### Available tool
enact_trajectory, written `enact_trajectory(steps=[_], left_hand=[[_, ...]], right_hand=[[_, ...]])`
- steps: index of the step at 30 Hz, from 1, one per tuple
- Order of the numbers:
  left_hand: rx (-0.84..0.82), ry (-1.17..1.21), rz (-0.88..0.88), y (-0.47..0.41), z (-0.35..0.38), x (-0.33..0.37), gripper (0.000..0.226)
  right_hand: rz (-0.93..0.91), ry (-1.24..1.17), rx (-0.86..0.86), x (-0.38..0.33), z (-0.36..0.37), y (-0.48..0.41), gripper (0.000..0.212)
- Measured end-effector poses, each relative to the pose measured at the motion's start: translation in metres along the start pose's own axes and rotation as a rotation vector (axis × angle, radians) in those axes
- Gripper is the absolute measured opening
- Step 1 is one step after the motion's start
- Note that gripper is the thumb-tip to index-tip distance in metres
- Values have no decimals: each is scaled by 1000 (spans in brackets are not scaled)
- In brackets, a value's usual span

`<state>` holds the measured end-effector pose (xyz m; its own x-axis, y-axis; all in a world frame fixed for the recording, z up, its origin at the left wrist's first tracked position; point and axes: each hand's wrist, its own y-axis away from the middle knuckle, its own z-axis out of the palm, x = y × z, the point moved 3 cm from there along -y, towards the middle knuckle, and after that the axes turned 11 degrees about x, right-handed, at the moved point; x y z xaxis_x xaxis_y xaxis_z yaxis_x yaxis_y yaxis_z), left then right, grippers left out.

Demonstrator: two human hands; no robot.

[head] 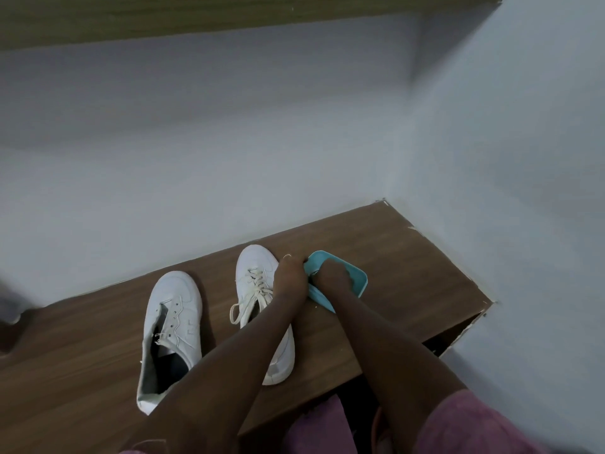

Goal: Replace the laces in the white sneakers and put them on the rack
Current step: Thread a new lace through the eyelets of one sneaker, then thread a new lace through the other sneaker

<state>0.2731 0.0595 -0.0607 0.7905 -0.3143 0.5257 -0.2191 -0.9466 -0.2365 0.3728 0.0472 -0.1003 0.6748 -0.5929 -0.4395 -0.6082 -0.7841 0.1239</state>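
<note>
Head view: two white sneakers sit side by side on the table (409, 273), toes toward the wall (229, 152). The laced sneaker (257, 267), in the middle of the frame, carries a cream lace (258, 283) with one loop hanging slack. The unlaced sneaker (170, 326), to its left, shows mostly bare eyelets.

Just right of the laced toe, the two hands are close together at one teal tray (360, 283). The left hand (289, 278) is bunched at the tray's near rim, with a thin pale loop above its knuckles (possibly a lace end). The right hand (332, 273) reaches down into the tray. I cannot tell what either one grips.

The likely trouble is that the left forearm crosses over the laced sneaker's heel. A quick pull back could catch the slack loop, shove the shoe along, or tip the light tray.

Count: two sneakers, one tray, two hands.
</note>
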Motion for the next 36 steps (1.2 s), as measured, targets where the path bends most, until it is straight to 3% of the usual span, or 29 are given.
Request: enact_trajectory(steps=[5, 8, 10, 12, 14, 18, 22, 27, 32, 36], left_hand=[[-11, 52, -11, 1, -3, -5, 34], [-72, 76, 25, 3, -9, -7, 29], [-68, 120, 37, 6, -18, -9, 20], [-52, 182, 2, 9, -28, -11, 14], [-46, 223, -63, 16, -45, -12, 23], [-76, 331, -143, 38, -77, -17, 34], [-135, 476, -200, 74, -101, -26, 38], [-137, 603, -224, 113, -134, -36, 31], [54, 545, -389, 141, -165, -77, 21], [144, 720, -528, 154, -186, -110, 23]], right_hand=[[58, 61, -14, -9, 8, -2, 38], [47, -51, -82, -10, 6, 1, 43], [108, -117, -40, -6, -6, 5, 47], [174, -283, -26, -3, -15, 5, 44], [192, -508, -60, -1, -26, 12, 40], [217, -1062, -254, -11, -45, 55, 3], [166, -1318, -447, -31, -60, 111, 5], [158, -1359, -535, -44, -59, 163, 9], [282, -1404, -527, -52, -48, 193, 7], [247, -1308, -472, -53, -35, 206, 6]])
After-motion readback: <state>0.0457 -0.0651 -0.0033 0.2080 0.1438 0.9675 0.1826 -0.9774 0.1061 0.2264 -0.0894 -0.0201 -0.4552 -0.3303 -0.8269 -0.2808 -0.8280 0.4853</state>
